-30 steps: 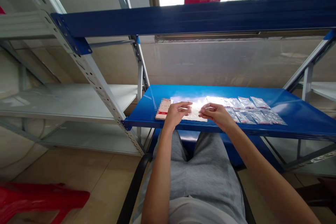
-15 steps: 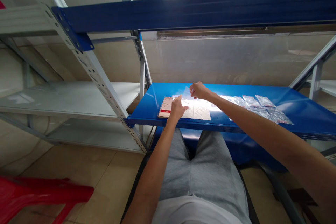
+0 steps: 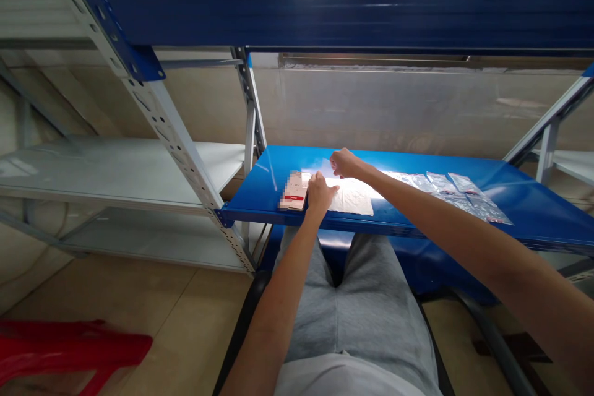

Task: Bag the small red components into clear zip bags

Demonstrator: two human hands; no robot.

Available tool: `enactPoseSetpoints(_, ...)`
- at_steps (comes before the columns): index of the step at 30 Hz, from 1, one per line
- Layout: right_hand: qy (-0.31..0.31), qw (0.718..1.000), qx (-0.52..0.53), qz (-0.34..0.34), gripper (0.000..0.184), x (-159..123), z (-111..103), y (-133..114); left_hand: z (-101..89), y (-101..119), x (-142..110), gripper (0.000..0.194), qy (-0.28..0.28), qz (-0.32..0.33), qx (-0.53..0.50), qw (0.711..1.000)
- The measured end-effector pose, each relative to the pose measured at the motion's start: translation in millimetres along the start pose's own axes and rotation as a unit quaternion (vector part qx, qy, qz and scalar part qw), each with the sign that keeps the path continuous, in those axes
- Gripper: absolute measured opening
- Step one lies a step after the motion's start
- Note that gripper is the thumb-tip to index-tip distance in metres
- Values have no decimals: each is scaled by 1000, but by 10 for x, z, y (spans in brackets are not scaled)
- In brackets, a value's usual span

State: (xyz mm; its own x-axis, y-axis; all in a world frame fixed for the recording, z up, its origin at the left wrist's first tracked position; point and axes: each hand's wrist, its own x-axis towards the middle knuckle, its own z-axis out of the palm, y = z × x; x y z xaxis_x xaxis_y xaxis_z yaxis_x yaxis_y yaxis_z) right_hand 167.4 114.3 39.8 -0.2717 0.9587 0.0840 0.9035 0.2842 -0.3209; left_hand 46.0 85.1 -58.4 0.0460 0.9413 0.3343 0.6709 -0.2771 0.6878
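A blue steel shelf board (image 3: 533, 223) lies in front of me. On it is a small stack of printed cards with a red band (image 3: 294, 190), and beside that a white sheet or packet (image 3: 355, 198). My left hand (image 3: 320, 193) rests at the sheet's left end, next to the cards, its fingers pointing forward. Just above, my right hand (image 3: 346, 163) reaches across and pinches a clear plastic bag (image 3: 327, 168). Several flat clear bags with red contents (image 3: 448, 189) lie in a row to the right, partly hidden by my right forearm.
A grey steel upright with punched holes (image 3: 176, 136) runs down the left of the shelf board. A blue crossbeam (image 3: 325, 18) passes above. Pale shelves stand to the left, a red plastic stool (image 3: 69, 343) sits on the floor, and my grey shorts lie below.
My hands have moved apart from their close pinch on the white sheet. The right hand has moved up and left, and a clear bag now stands up from its fingers. The view has shifted slightly.
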Motion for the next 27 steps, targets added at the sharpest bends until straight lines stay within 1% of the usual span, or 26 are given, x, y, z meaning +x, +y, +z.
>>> enactPoseSetpoints(2,-4,1000,-1,1,29,-5,-1,-13,11,1,-6,68,3,2,1,1000)
enactPoseSetpoints(4,-8,1000,-2,3,27,-12,-11,-28,27,0,-10,70,6,6,3,1000)
enactPoseSetpoints(9,-22,999,-21,20,17,-22,-63,-71,77,-6,7,84,16,2,26,1000)
enactPoseSetpoints(12,-33,998,-45,32,9,-20,-93,-94,95,-8,27,87,21,-3,43,999)
enactPoseSetpoints(17,-53,995,-71,46,7,-35,-115,-151,98,6,33,83,15,-5,60,998)
enactPoseSetpoints(21,-61,995,-65,53,8,-78,-135,-186,110,18,20,75,21,3,75,997)
enactPoseSetpoints(24,-64,995,-51,56,11,-96,-157,-166,121,16,15,68,24,5,78,997)
enactPoseSetpoints(27,-58,996,-18,64,18,-80,-169,-91,127,8,19,59,28,4,78,997)
